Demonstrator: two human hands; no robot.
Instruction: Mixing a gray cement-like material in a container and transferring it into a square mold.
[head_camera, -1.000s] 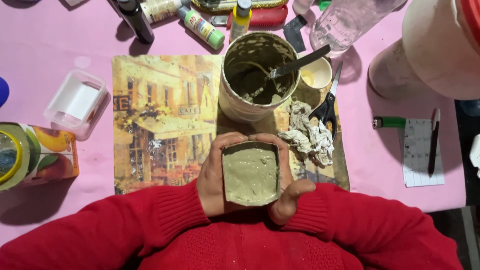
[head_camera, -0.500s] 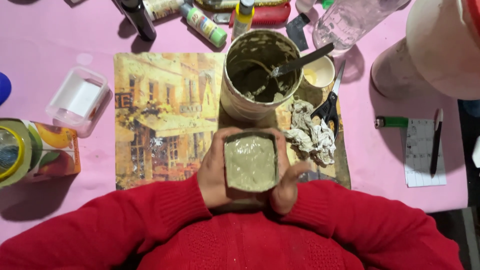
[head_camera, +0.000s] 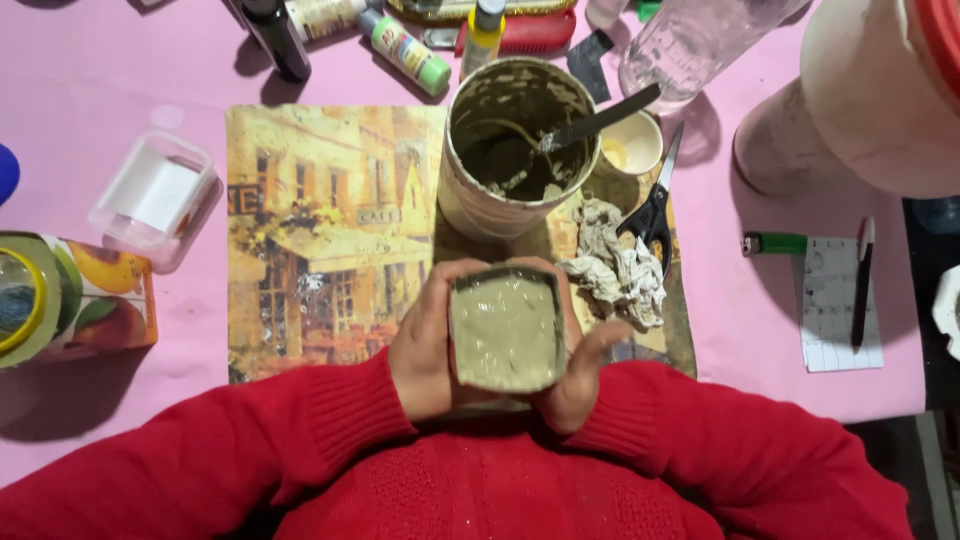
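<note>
Both hands, left hand (head_camera: 425, 350) and right hand (head_camera: 580, 370), wrap their fingers around a square mold (head_camera: 506, 330) of grey paste, low in the frame's middle.

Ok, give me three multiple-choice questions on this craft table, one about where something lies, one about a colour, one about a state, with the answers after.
1. Where do the scissors lie?
A. right of the round tub
B. on the juice carton
C. in the person's lap

2. What colour is the lighter?
A. blue
B. green
C. orange

3. What state is the square mould in?
A. empty
B. upside down
C. filled to the rim with grey-green paste

Answers:
1 A: the scissors lie on the picture mat, just right of the round tub, beside the crumpled rag.
2 B: the lighter on the pink tablecloth is green.
3 C: the left hand and right hand hold the mould upright between them, with paste level with its rim.
</note>
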